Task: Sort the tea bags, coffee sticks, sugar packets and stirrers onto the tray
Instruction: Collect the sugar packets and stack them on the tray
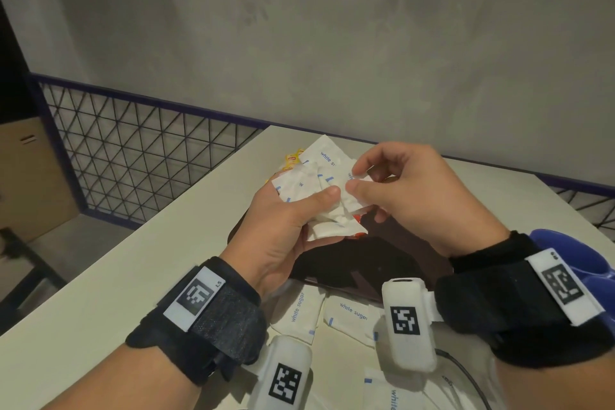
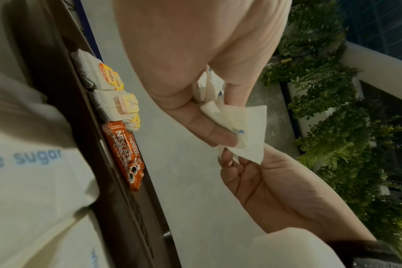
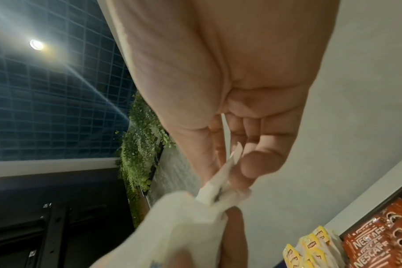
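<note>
My left hand grips a fanned bunch of white sugar packets above the dark tray. Thumb and forefinger of my right hand pinch the edge of one packet in that bunch. The left wrist view shows the bunch between both hands, and orange coffee sticks and yellow-tagged tea bags lying in a row on the tray. In the right wrist view the pinched packet sits between my fingertips, with coffee sticks and tea bags at the lower right. No stirrers are visible.
Loose white sugar packets lie on the pale table in front of the tray. A blue object sits at the right edge. A wire mesh railing runs behind the table on the left.
</note>
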{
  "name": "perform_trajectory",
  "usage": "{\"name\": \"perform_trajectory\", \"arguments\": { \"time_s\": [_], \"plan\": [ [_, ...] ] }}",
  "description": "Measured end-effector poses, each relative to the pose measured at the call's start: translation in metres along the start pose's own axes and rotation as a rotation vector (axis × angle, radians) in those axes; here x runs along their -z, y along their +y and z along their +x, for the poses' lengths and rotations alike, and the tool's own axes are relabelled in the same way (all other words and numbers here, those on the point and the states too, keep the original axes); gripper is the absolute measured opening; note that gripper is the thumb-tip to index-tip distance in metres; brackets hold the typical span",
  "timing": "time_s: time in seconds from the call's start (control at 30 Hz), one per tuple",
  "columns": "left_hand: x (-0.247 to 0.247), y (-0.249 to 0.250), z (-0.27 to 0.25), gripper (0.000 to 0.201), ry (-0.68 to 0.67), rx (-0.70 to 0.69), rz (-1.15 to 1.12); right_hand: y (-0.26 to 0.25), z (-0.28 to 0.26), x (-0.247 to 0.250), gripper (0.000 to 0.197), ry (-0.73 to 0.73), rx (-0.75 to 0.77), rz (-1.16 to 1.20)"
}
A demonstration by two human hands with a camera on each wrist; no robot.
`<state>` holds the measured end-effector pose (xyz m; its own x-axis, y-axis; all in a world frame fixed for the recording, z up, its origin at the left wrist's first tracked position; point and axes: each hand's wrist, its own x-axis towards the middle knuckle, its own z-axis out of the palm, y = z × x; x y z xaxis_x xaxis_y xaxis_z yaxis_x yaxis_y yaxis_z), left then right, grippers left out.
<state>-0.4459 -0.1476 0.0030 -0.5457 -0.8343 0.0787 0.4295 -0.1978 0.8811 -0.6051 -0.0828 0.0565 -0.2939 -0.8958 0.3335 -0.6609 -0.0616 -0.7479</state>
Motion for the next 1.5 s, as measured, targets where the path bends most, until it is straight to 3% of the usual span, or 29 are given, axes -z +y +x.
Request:
{"name": "perform_trajectory", "arguments": {
  "time_s": [0.3, 0.4, 0.5, 0.6, 0.77, 0.9, 1.33, 1.5],
  "plan": [
    [0.002, -0.001, 0.001, 0.04, 0.01, 0.001, 0.023, 0.001, -0.001, -0.014, 0.021, 0.051, 0.043, -0.1],
    [0.004, -0.002, 0.002, 0.04, 0.018, -0.005, 0.011, 0.002, 0.002, -0.013, 0.023, 0.07, -0.079, -0.031],
    [0.005, -0.004, 0.002, 0.041, 0.016, -0.017, 0.025, -0.002, 0.001, -0.008, 0.018, -0.029, -0.252, 0.219],
    [0.004, -0.005, 0.003, 0.038, 0.018, -0.01, 0.031, 0.0, 0.0, -0.003, 0.009, -0.106, -0.261, 0.266],
    [0.007, -0.002, 0.005, 0.038, -0.013, 0.027, 0.005, 0.005, 0.002, 0.0, 0.004, -0.024, -0.272, 0.217],
    [0.004, -0.004, 0.003, 0.044, -0.023, -0.017, 0.048, 0.003, 0.003, -0.006, 0.013, -0.091, -0.346, 0.286],
    [0.005, -0.006, 0.005, 0.039, 0.097, -0.018, 0.104, 0.001, -0.001, -0.006, 0.01, -0.126, -0.208, 0.186],
    [0.005, -0.004, 0.005, 0.036, 0.125, -0.025, 0.068, -0.001, -0.001, -0.006, 0.02, -0.13, -0.303, 0.222]
  ]
}}
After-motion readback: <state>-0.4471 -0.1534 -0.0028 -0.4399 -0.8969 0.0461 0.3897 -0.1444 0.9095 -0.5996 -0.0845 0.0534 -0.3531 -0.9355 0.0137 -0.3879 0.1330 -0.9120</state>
